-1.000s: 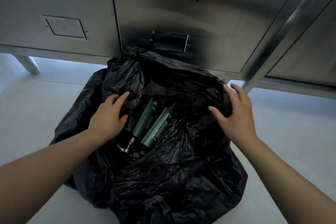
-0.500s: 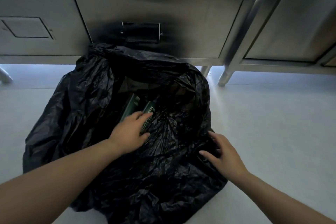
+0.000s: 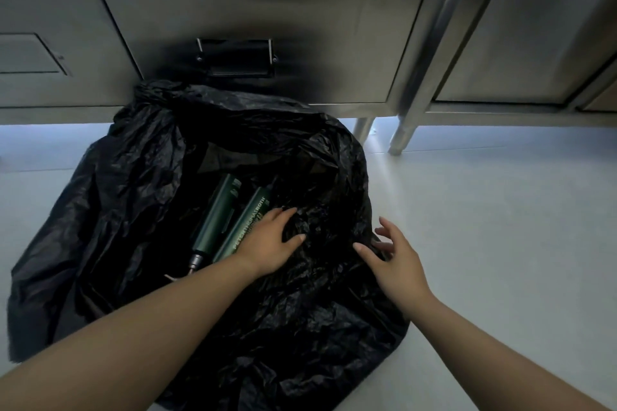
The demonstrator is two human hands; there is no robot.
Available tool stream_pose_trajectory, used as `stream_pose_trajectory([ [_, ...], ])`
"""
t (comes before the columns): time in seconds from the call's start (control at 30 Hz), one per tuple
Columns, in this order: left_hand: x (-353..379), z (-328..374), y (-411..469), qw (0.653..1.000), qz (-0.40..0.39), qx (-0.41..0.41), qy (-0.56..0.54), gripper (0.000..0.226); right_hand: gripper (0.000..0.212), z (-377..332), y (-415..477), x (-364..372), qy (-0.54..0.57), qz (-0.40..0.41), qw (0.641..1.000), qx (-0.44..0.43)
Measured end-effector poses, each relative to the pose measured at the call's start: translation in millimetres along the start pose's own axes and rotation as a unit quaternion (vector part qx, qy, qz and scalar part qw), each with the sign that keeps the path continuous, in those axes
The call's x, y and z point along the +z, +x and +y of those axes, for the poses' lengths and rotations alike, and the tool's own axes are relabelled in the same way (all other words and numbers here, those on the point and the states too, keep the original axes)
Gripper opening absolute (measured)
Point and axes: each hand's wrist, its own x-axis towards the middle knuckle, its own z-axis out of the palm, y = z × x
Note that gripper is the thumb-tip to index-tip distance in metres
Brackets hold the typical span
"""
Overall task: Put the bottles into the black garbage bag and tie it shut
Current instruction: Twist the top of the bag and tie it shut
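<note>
Spread, empty left hand (image 3: 270, 240) and right hand (image 3: 397, 259) should evenly bunch the rim of the crinkled black plastic garbage bag (image 3: 133, 197).

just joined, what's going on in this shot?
A person is bent over a black garbage bag lying on the floor in front of steel cabinets. Two dark green bottles lie side by side in its open mouth: the left bottle and the right bottle. The left hand rests on the crumpled plastic beside the right bottle. The right hand is open at the bag's right edge. The bag is not yet tied.
</note>
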Motion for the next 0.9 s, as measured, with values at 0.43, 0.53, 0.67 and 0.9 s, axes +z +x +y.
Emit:
stream_pose_trajectory([
  [0.43, 18.0, -2.4, -0.2, 0.997, 0.007, 0.003, 0.071, 0.053, 0.053, -28.1, -8.4, -18.7, 0.016, -0.024, 0.997, -0.068],
  [0.53, 20.1, -6.2, 3.1, 0.998, 0.039, 0.0, 0.048, 0.06, 0.062, -26.3, -9.8, -13.0, 0.021, -0.039, 0.997, -0.069],
  [0.67, 23.5, -8.6, 16.7, 1.0, 0.025, -0.017, -0.003, 0.076, 0.054, -11.5, -15.2, -15.2, 0.01, -0.04, 0.997, -0.069],
  [0.9, 36.1, -7.6, 24.9, 1.0, -0.011, -0.022, -0.017, 0.039, 0.061, -3.8, -18.8, -27.7, 0.01, -0.031, 0.998, -0.048],
])
